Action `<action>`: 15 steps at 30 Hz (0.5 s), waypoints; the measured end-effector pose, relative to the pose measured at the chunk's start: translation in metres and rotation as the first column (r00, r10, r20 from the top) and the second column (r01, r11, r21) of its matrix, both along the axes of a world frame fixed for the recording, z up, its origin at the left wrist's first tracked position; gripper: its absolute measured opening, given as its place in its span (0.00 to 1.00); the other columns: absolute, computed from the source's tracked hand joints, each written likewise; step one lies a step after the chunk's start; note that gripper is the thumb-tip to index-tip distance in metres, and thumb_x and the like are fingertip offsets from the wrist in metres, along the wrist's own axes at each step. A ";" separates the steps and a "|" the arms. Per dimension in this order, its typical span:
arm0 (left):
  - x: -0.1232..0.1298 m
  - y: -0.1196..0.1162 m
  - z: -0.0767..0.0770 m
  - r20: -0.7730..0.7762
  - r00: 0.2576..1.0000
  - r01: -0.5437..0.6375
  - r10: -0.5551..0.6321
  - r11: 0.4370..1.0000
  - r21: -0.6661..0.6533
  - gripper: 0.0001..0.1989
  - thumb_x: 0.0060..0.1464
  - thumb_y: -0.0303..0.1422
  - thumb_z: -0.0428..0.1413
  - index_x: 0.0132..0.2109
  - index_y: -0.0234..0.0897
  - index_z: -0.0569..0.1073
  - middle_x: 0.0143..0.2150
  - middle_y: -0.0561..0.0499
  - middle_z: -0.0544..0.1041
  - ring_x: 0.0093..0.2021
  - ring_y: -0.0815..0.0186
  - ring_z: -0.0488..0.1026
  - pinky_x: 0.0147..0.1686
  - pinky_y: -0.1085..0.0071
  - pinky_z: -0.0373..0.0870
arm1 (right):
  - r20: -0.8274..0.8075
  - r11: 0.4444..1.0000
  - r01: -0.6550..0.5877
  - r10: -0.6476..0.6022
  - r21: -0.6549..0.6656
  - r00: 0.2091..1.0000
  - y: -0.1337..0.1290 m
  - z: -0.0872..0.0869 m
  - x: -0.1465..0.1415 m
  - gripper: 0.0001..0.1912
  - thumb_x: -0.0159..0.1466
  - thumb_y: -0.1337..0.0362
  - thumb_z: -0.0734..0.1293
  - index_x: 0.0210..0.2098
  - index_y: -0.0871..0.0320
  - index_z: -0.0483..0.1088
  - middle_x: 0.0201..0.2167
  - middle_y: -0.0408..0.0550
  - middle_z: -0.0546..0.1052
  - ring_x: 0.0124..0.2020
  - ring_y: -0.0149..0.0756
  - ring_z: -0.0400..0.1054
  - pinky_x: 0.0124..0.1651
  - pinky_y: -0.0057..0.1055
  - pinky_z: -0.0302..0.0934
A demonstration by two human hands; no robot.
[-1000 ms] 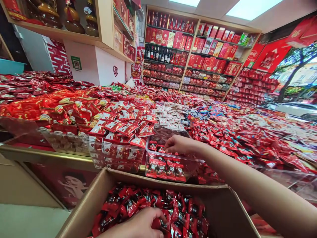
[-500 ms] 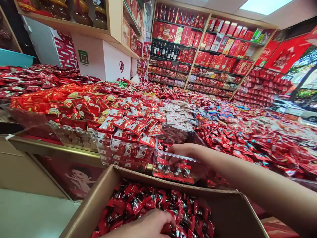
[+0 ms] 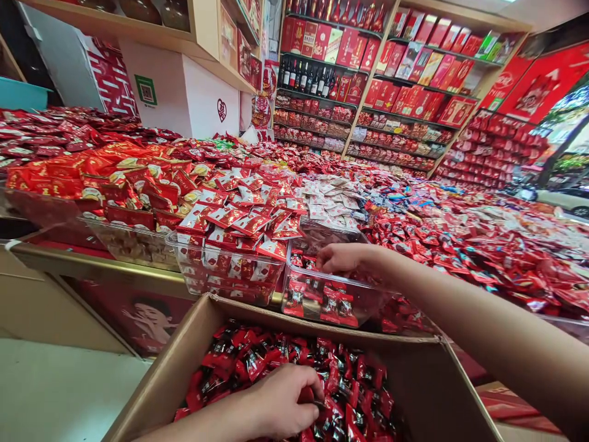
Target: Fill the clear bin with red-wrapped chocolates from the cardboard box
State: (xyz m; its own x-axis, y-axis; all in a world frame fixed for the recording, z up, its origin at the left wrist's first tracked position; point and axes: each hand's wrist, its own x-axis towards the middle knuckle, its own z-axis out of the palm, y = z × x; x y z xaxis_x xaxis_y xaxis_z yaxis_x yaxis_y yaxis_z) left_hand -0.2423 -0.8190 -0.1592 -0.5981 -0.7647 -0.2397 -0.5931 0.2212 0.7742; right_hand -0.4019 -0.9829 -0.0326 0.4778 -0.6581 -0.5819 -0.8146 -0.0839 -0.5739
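My left hand (image 3: 288,399) is down in a cardboard box (image 3: 414,362), its thumb and fingers curled together on a wrapped candy among many red-and-black wrapped candies (image 3: 257,362). Across the box's far edge, my right hand (image 3: 345,259) reaches into a clear plastic bin (image 3: 363,301). Its fingers are curled inward and point down; whatever they hold is hidden. Similar red-and-black candies (image 3: 338,305) lie in the lower part of that bin, showing through its front wall.
A clear bin heaped with red-and-white packets (image 3: 230,264) stands left of the candy bin. Piles of red wrapped sweets (image 3: 460,245) spread to the right. White packets (image 3: 329,199) lie behind. Shelves (image 3: 368,73) with bottles and red boxes line the back.
My left hand has risen slightly among the candies, its fingers curling closer together. My right hand has drawn its fingers in over the bin. The camera view has tilted down a little.
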 end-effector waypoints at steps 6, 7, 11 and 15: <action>-0.004 -0.003 0.000 -0.101 0.992 -0.070 0.072 0.997 0.021 0.13 0.39 0.30 0.48 0.36 0.40 0.70 0.29 0.56 0.71 0.27 0.69 0.64 0.25 0.77 0.58 | 0.166 0.897 0.407 -0.382 -0.169 0.909 -0.022 0.011 -0.011 0.05 0.54 0.70 0.60 0.31 0.59 0.58 0.18 0.40 0.65 0.17 0.23 0.60 0.17 0.19 0.51; -0.005 -0.003 0.001 -0.112 0.991 -0.075 0.077 0.997 0.016 0.12 0.39 0.30 0.48 0.35 0.40 0.70 0.28 0.56 0.71 0.27 0.70 0.64 0.26 0.77 0.58 | 0.168 0.882 0.441 -0.416 -0.163 0.894 -0.025 0.010 -0.011 0.04 0.54 0.71 0.59 0.31 0.59 0.58 0.17 0.39 0.64 0.16 0.22 0.59 0.17 0.20 0.52; -0.004 -0.007 0.012 -0.192 0.970 -0.134 0.149 0.987 0.088 0.11 0.37 0.27 0.47 0.32 0.38 0.68 0.20 0.58 0.65 0.21 0.72 0.59 0.20 0.78 0.54 | 0.222 0.898 0.420 -0.386 -0.133 0.896 -0.027 0.015 -0.008 0.04 0.55 0.69 0.59 0.25 0.60 0.58 0.17 0.38 0.61 0.14 0.19 0.55 0.18 0.20 0.51; -0.001 -0.014 0.029 -0.382 0.873 -0.198 0.303 0.936 0.291 0.06 0.34 0.25 0.43 0.22 0.35 0.63 0.15 0.59 0.58 0.18 0.74 0.54 0.17 0.78 0.49 | 0.507 0.909 0.404 -0.300 -0.106 0.808 -0.004 0.047 -0.008 0.04 0.56 0.68 0.59 0.25 0.59 0.57 0.17 0.37 0.58 0.17 0.20 0.55 0.19 0.19 0.52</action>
State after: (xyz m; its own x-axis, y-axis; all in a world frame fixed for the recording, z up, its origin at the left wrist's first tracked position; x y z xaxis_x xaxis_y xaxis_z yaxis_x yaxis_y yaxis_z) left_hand -0.2436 -0.8332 -0.1304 -0.4776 -0.8545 -0.2043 -0.2166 -0.1109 0.9699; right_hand -0.4103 -0.9869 0.0142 0.3700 -0.9103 -0.1858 -0.4464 0.0012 -0.8949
